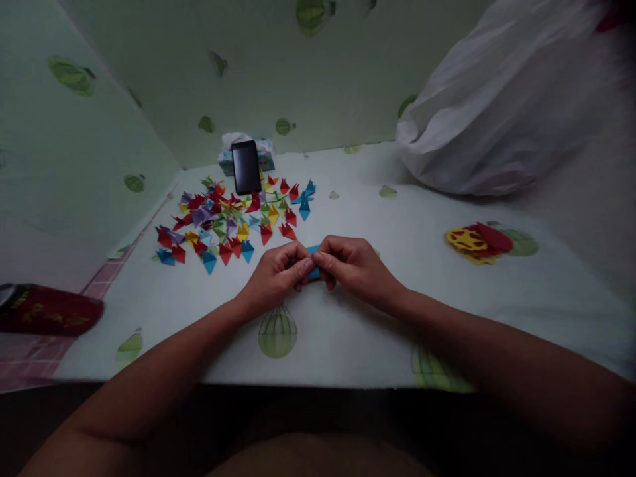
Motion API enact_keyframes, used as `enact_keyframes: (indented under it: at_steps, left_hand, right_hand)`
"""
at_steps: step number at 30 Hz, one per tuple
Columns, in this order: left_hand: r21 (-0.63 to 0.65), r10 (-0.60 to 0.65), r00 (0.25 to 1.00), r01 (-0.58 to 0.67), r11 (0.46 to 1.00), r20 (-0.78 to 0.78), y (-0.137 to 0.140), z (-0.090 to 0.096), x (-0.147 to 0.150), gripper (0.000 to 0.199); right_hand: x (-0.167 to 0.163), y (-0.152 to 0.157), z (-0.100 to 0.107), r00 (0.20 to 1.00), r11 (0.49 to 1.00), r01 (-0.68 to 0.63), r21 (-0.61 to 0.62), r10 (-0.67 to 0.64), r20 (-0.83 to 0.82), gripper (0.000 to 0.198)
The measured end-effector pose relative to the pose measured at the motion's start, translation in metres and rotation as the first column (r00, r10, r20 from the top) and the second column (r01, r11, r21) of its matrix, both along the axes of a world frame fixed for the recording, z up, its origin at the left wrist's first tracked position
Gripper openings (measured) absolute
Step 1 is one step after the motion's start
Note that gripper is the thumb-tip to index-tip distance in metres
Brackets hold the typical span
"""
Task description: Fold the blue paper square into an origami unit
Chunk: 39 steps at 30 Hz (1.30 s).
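Note:
Between my fingertips is a small piece of blue paper (314, 272), mostly covered by the fingers. My left hand (284, 266) pinches it from the left, and my right hand (350, 265) pinches it from the right, the thumbs almost meeting over it. How the paper is folded cannot be made out. Beyond my left hand lies a spread of small folded paper cranes (224, 246) in red, blue, yellow, green and purple.
A black phone (247, 168) leans on a tissue box (267, 156) behind the cranes. A red can (54, 310) lies at the left edge. Red and yellow cut-outs (477, 241) lie on the right, below a big white plastic bag (477, 112). A patterned wall (348, 79) closes the back.

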State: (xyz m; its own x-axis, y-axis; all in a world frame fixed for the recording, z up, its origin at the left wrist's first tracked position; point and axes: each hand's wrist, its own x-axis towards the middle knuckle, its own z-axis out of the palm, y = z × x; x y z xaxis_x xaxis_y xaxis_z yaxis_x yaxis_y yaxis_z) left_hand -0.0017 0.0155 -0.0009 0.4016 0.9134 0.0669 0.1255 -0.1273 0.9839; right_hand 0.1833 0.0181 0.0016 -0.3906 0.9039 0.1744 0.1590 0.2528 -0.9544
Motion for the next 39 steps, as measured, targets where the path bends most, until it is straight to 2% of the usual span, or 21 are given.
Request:
enact_keyframes:
  at_steps: [3,5,8,10,14,18,20,22,24,26,29,32,37,39]
  left_hand:
    - [0.024,0.013,1.000,-0.013,1.000,-0.010,-0.001,-0.005,0.001,0.033]
    - [0.031,0.027,1.000,-0.027,0.999,0.006,-0.002,-0.007,0.001,0.030]
    - [-0.002,-0.022,0.999,0.022,1.000,0.044,-0.002,-0.008,0.002,0.027]
    - [-0.016,-0.056,0.997,0.056,0.998,0.045,-0.001,-0.006,0.002,0.028]
    - [0.038,-0.038,0.999,0.038,0.999,-0.002,-0.002,-0.002,0.000,0.030]
    - [0.101,-0.033,0.997,0.040,0.994,-0.068,-0.003,0.000,-0.002,0.031]
    - [0.138,-0.022,0.994,0.037,0.990,-0.107,-0.003,0.000,-0.003,0.031]
    - [0.162,-0.002,0.991,0.024,0.987,-0.134,-0.003,0.000,-0.004,0.030]
    - [0.155,0.014,0.991,0.007,0.988,-0.133,-0.004,0.000,-0.003,0.030]
    - [0.119,0.013,0.995,-0.001,0.993,-0.100,-0.004,0.000,-0.002,0.031]
    - [0.075,0.027,1.000,-0.026,0.997,-0.005,-0.004,0.001,0.001,0.033]
    - [0.076,0.058,0.998,-0.060,0.995,0.027,-0.004,0.002,0.002,0.034]
    - [0.169,0.099,0.992,-0.085,0.982,-0.077,-0.001,0.002,-0.001,0.036]
    - [0.213,0.125,0.984,-0.095,0.972,-0.129,-0.001,0.001,-0.002,0.037]
  right_hand:
    - [0.000,-0.002,0.001,0.999,1.000,0.000,0.027,-0.001,0.034,0.033]
    - [-0.001,-0.005,0.001,0.996,0.996,0.058,0.074,-0.063,0.061,0.034]
    - [-0.002,-0.009,-0.001,0.984,0.979,0.136,0.153,-0.151,0.092,0.033]
    - [-0.003,-0.010,-0.001,0.981,0.972,0.143,0.184,-0.164,0.105,0.033]
    - [0.000,-0.005,-0.001,0.991,0.977,0.048,0.210,-0.074,0.114,0.035]
    - [0.002,-0.001,0.001,0.994,0.990,-0.110,0.085,0.109,0.021,0.036]
    - [0.002,0.000,0.002,0.991,0.990,-0.133,0.048,0.133,0.000,0.035]
    - [0.002,-0.002,0.003,0.995,0.991,-0.095,0.098,0.093,0.027,0.036]
    - [0.002,-0.004,0.004,0.997,0.979,-0.034,0.202,0.020,0.072,0.037]
    - [0.002,-0.007,0.005,0.993,0.958,0.009,0.288,-0.042,0.107,0.038]
    - [0.001,-0.009,0.005,0.988,0.943,0.052,0.330,-0.097,0.124,0.039]
    - [0.001,-0.008,0.003,0.988,0.944,0.093,0.318,-0.127,0.087,0.040]
    - [0.001,-0.002,0.000,0.997,0.980,0.014,0.200,-0.028,0.070,0.034]
    - [0.001,-0.001,0.001,0.996,0.982,0.029,0.184,-0.044,0.077,0.031]
